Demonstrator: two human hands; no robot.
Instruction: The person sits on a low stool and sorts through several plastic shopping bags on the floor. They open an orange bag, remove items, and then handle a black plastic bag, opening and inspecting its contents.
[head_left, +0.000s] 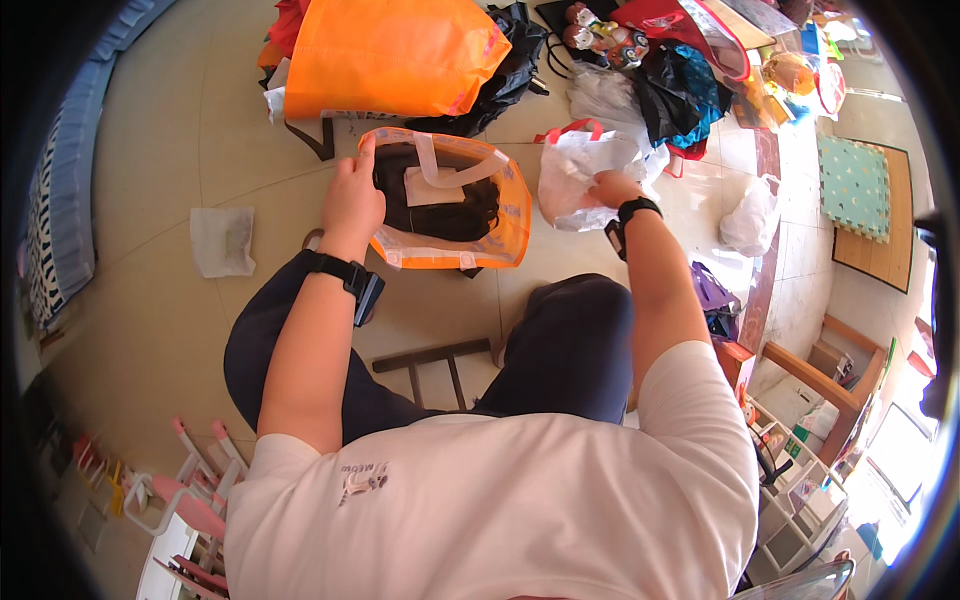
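Observation:
My left hand (354, 196) grips the left rim of an orange tote bag (517, 232), its index finger stretched along the edge. The bag stands wide-mouthed on the floor between my feet and a larger orange bag. Inside it are dark, folded cloth-like items (397, 214) with a pale flat piece (433, 186) on top. A light strap handle (469, 176) crosses the opening. To the right, my right hand (619, 189) touches a white plastic bag (564, 176) with red handles. Its fingertips sink out of sight in the crumpled plastic.
A large orange bag (382, 56) lies ahead beside black bags (517, 67). Figurines (607, 37) and mixed bags crowd the far right. A clear packet (223, 241) lies left, a knotted white bag (751, 216) right. A dark stool frame (431, 356) stands between my legs.

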